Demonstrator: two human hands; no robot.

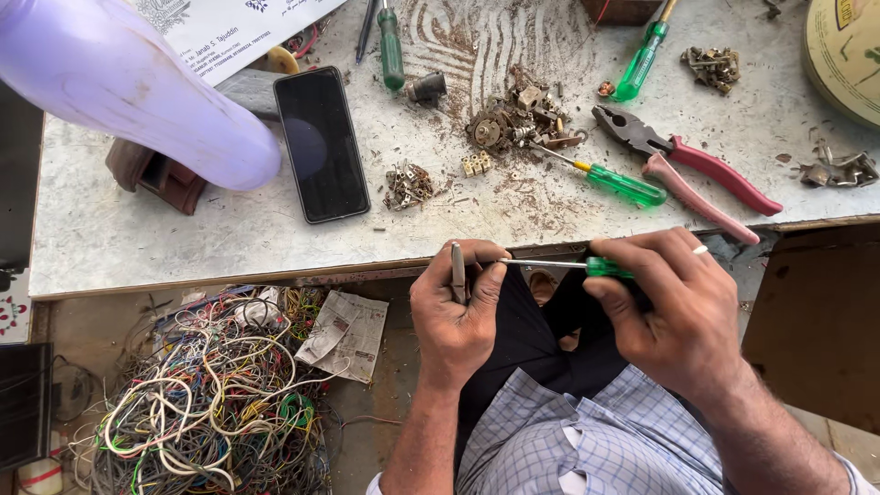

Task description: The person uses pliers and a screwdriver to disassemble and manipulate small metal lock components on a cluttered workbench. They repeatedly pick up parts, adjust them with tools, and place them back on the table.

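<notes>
**Small metal part pinched, screwdriver tip set to it**

Clamped between thumb and fingers, the left hand (pixel 456 307) has its grip shut on a small flat grey metal strip (pixel 457 271), held upright just below the desk (pixel 110 238) edge. Right hand (pixel 674 302) wraps tight round the green clear-plastic handle of a thin steel-shafted screwdriver (pixel 550 264), tip meeting the strip. That strip looks light, stiff and slick, likely to twist out unless pinched low on its flat faces. On the scratched, dusty pale desk lie red-handled pliers (pixel 697 170), a black phone (pixel 322 144) and brass scraps (pixel 518 124). Tangled coloured wires (pixel 211 394) heap on the floor.
</notes>
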